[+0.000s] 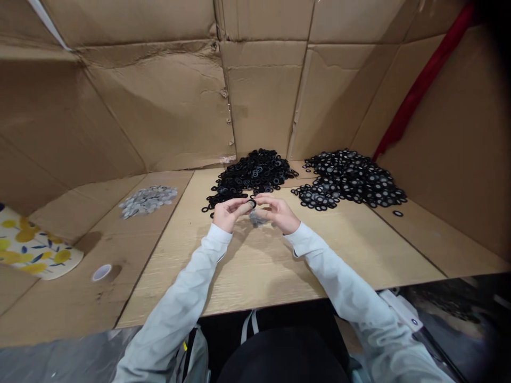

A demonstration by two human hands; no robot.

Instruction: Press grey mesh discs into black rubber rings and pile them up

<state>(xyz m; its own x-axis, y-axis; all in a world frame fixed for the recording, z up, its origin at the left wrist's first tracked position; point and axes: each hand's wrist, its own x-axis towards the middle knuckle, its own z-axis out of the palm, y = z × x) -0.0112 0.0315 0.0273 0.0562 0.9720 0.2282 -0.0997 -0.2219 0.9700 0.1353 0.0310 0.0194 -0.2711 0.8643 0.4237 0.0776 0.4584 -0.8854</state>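
Observation:
A small black ring (252, 204) is between my two hands, above the middle of the board, with a greyish centre. My left hand (227, 214) pinches its left side between thumb and fingers. At its right edge the curved fingers of my right hand (280, 214) meet it, thumb below and fingertips above. Just beneath my hands lies a little heap of clear-grey discs (257, 218), partly covered by them. Behind my hands rises a large pile of black rings (257, 173), some scattered along its left edge.
Black rings with pale centres (355, 178) form a wide pile at right, one loose ring (397, 213) before it. Grey discs (148, 201) lie at left. Nearer stand a white tape roll (102, 273) and a flower-patterned cylinder (40, 247). Cardboard walls (263, 96) enclose the board.

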